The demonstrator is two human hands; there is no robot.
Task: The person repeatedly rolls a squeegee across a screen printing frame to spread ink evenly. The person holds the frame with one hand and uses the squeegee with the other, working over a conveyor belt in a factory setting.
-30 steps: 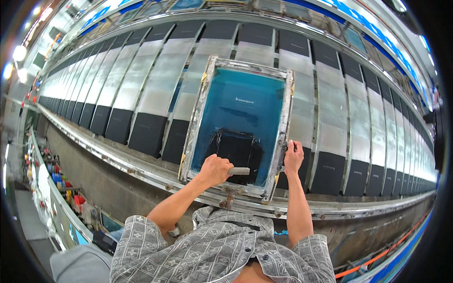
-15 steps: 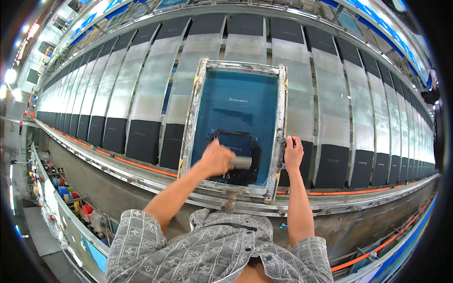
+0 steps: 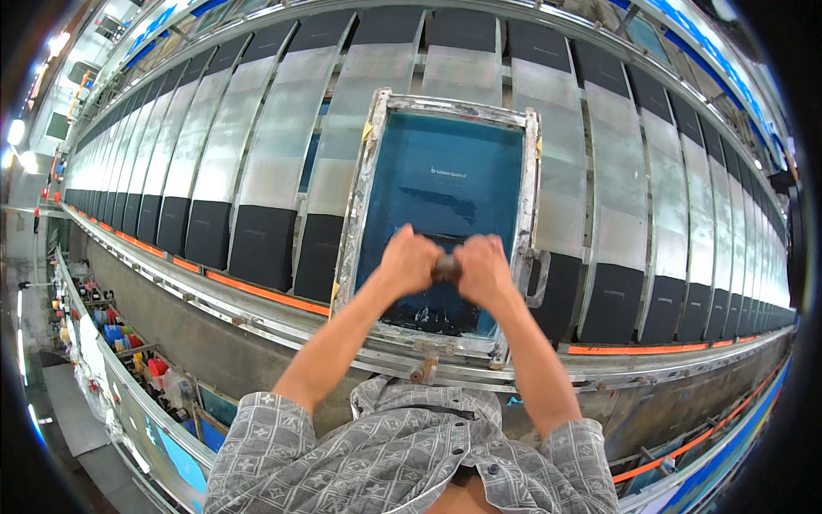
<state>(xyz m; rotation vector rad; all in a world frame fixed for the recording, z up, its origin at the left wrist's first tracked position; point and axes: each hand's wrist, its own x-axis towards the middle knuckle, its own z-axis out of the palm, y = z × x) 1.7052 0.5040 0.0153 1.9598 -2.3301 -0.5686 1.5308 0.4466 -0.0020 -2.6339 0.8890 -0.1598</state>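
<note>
Squeegee handle point(image 3: 446, 267) gripped between both hands over screen frame point(image 3: 364, 188).

Long silver metal pallets point(image 3: 257, 128) are lying side by side along the printing desk point(image 3: 257, 313), each carrying a black fabric panel point(image 3: 262, 244). Coloured ink bottles point(image 3: 116, 338) are standing on a lower shelf point(image 3: 128, 403) at left.

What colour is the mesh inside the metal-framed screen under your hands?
Teal-blue mesh, smeared black near the hands; head view.

screen frame point(image 3: 368, 188) on table point(image 3: 257, 146) (squeegee point(image 3: 446, 267) inside)
</note>
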